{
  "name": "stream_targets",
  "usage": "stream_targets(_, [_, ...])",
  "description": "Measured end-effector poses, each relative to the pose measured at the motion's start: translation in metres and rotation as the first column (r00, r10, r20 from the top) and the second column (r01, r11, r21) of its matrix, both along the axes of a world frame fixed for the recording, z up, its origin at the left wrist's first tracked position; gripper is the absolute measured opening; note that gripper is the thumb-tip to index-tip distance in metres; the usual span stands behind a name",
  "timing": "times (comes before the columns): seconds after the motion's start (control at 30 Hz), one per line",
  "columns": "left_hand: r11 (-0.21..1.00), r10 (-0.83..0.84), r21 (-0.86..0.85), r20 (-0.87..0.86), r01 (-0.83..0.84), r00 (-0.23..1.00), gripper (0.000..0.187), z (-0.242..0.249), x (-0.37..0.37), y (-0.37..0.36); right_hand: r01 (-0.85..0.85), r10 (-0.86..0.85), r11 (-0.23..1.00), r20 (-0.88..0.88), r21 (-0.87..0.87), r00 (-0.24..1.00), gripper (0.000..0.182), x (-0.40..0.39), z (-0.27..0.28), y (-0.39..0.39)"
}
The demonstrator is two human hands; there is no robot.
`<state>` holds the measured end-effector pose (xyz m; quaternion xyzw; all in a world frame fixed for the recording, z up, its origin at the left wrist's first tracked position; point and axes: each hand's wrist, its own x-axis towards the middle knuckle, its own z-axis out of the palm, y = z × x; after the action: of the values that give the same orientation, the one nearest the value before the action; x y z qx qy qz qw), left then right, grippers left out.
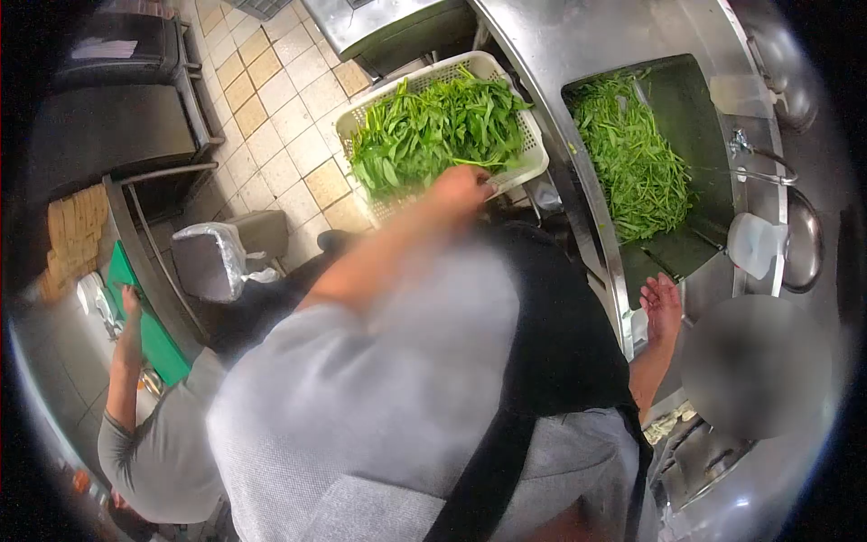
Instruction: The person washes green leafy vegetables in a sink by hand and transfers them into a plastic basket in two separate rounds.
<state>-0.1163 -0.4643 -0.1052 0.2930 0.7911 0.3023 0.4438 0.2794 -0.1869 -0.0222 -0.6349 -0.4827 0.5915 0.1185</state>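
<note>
My left hand [461, 190] is at the near rim of a white perforated plastic basket [531, 167], its fingers closed over the edge. Leafy green vegetables [433, 126] with long stems fill that basket, which is held beside the steel counter. By the sink's front edge, my right hand [662, 307] is raised with fingers apart and slightly bent; I see nothing in it. More cut greens [632, 163] lie piled in the steel sink [709, 239] to the right of the basket.
A faucet [768, 173] reaches over the sink, near a white container [757, 246]. Bowl-shaped metal pans [804, 239] stand behind. On the left, a bin [203, 257] with a plastic liner stands on the tiled floor; another person [167, 443] works at a green board [149, 316].
</note>
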Motion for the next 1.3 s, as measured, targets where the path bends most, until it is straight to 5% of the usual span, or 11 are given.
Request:
stream_targets(0.17, [0.990,-0.136,-0.030,-0.040,0.135,0.990,0.033,0.025,-0.015,-0.034,0.009,-0.009,1.000,0.010,0.006,1.000,0.037,-0.006,0.008,-0.002])
stream_targets(0.3, [0.994,0.074,-0.087,0.109,-0.065,0.991,0.030,0.068,-0.036,-0.067,-0.020,0.020,0.999,-0.004,0.028,1.000,0.037,-0.002,0.006,0.000])
stream_targets(0.43, [0.993,0.073,-0.104,0.209,-0.052,0.975,0.031,0.109,-0.044,-0.090,-0.063,0.064,0.998,-0.022,0.007,0.998,0.036,-0.021,0.014,-0.002])
stream_targets(0.53, [0.999,0.013,-0.031,0.194,-0.007,0.981,0.034,0.127,-0.039,-0.099,-0.160,0.156,0.986,0.082,0.047,0.984,0.036,-0.069,0.035,-0.006])
stream_targets(0.7, [0.993,0.111,0.011,0.330,-0.121,0.937,0.029,0.162,-0.029,-0.100,-0.613,0.626,0.774,-0.048,0.158,0.778,0.034,-0.170,0.057,-0.023])
stream_targets(0.8, [0.809,-0.203,0.543,-0.102,0.226,0.974,0.025,0.171,-0.030,-0.085,-0.778,0.784,0.617,-0.184,0.119,0.593,0.030,-0.235,0.079,-0.048])
stream_targets(0.83, [0.800,-0.209,0.553,-0.107,0.233,0.972,0.025,0.169,-0.029,-0.078,-0.816,0.809,0.571,-0.227,0.085,0.542,0.032,-0.249,0.078,-0.051])
stream_targets(0.9, [0.753,-0.233,0.475,-0.455,0.455,0.859,0.027,0.167,-0.023,-0.060,-0.826,0.810,0.563,-0.218,0.029,0.544,0.036,-0.281,0.089,-0.065])
stream_targets(0.97, [0.744,-0.198,0.508,-0.451,0.433,0.870,0.029,0.169,-0.018,-0.039,-0.786,0.683,0.595,-0.410,-0.168,0.605,0.039,-0.299,0.085,-0.069])
stream_targets(1.17, [0.698,-0.184,0.524,-0.527,0.488,0.830,0.029,0.128,-0.013,0.020,-0.849,0.801,0.527,-0.358,0.038,0.481,0.026,-0.311,0.077,-0.064])
stream_targets(1.3, [0.620,-0.164,0.525,-0.640,0.583,0.751,0.034,0.114,-0.007,0.052,-0.748,0.728,0.656,-0.348,0.101,0.591,0.023,-0.299,0.062,-0.053])
